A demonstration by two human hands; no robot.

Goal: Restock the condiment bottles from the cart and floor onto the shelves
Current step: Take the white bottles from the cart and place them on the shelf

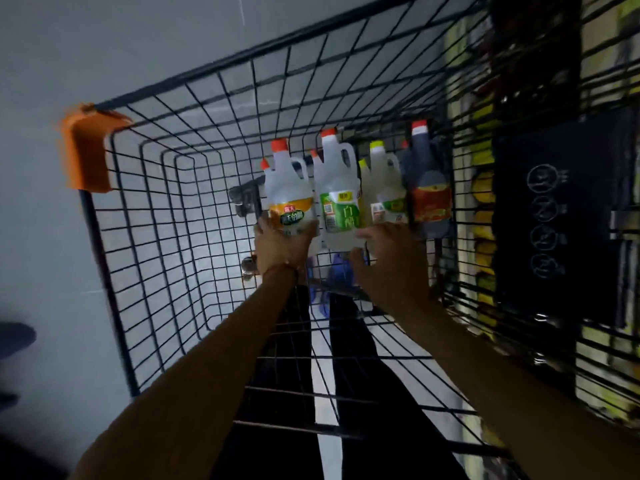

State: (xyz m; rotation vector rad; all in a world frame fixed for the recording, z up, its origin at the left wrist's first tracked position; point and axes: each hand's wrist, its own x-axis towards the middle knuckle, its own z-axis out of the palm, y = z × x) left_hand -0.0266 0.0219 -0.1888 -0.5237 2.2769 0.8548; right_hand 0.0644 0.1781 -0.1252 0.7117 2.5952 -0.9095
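Inside the cart (156,202), my left grip (282,245) holds the orange-label bottle (289,199) by its base; just right, my right grip (384,261) sits wide, fingers touching the green-label bottle (337,202).

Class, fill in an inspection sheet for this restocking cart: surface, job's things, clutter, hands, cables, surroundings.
Surface: wire cart, bottles standing at its far end.
Job's things: orange-label bottle, green-label bottle, yellow-capped bottle, dark bottle, upright in a row.
Clutter: nothing seen.
Hands: left hand grips the orange-label bottle; right hand open by the green-label bottle's base.
Cables: nothing seen.
Surroundings: grey floor; blurred shelves at right; orange corner guard on cart.
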